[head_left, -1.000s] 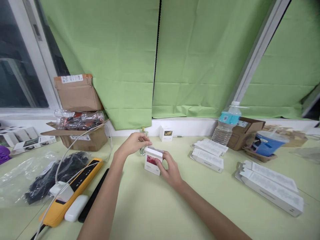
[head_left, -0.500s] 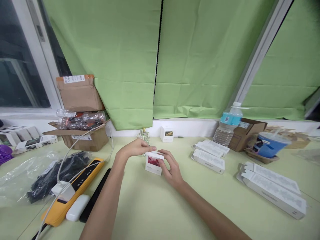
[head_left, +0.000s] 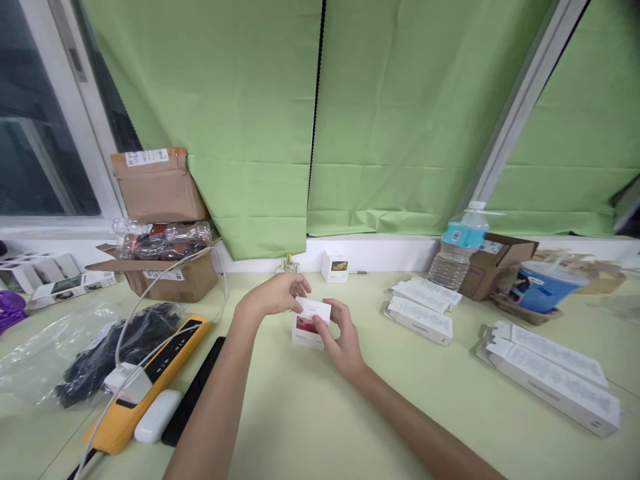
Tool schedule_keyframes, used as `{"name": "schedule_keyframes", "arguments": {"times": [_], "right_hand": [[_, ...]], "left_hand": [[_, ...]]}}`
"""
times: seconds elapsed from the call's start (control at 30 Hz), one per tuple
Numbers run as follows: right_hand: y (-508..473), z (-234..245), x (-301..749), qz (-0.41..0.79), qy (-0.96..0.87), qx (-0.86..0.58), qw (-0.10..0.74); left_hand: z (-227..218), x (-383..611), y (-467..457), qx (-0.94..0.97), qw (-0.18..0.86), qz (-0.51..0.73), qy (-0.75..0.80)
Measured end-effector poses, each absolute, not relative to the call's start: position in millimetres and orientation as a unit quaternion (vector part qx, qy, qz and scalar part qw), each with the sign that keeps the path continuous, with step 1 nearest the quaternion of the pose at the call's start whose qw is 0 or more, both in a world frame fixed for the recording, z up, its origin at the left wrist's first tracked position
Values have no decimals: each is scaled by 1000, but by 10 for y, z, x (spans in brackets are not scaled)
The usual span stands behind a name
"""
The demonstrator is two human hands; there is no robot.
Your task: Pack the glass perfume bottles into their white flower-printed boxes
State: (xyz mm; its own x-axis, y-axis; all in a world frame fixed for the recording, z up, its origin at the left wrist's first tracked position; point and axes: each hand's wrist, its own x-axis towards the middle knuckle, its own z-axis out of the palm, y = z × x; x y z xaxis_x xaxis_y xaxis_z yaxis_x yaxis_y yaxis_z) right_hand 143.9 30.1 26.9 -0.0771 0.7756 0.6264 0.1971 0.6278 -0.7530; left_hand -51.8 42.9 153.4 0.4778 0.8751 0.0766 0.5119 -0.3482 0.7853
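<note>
Showing a pink picture, a small white cardboard box [head_left: 311, 323] sits just in front of a small clear glass bottle [head_left: 288, 265]; the left hand [head_left: 277, 297] curls its fingers onto the top flap, while the right hand [head_left: 344, 339] clasps its side.

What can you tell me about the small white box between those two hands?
The small white box looks like thin card, with a red-pink picture on its front. It sits tilted back, at or just above the pale green table. The left hand pinches its top edge; the right hand grips its right side.
</note>
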Motion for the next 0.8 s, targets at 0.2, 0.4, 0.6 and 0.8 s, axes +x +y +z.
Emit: {"name": "schedule_keyframes", "arguments": {"times": [0.2, 0.4, 0.6, 0.8], "right_hand": [[359, 262, 1472, 245, -698, -368, 564], [358, 245, 1485, 241, -705, -366, 559], [346, 288, 1478, 198, -710, -375, 563], [359, 288, 1494, 137, -730, -388, 545]], "left_hand": [[1552, -292, 270, 800, 228, 224, 509], [1546, -245, 233, 790, 222, 199, 536], [1593, -177, 177, 788, 181, 179, 561], [1596, -84, 139, 779, 131, 165, 590]]}}
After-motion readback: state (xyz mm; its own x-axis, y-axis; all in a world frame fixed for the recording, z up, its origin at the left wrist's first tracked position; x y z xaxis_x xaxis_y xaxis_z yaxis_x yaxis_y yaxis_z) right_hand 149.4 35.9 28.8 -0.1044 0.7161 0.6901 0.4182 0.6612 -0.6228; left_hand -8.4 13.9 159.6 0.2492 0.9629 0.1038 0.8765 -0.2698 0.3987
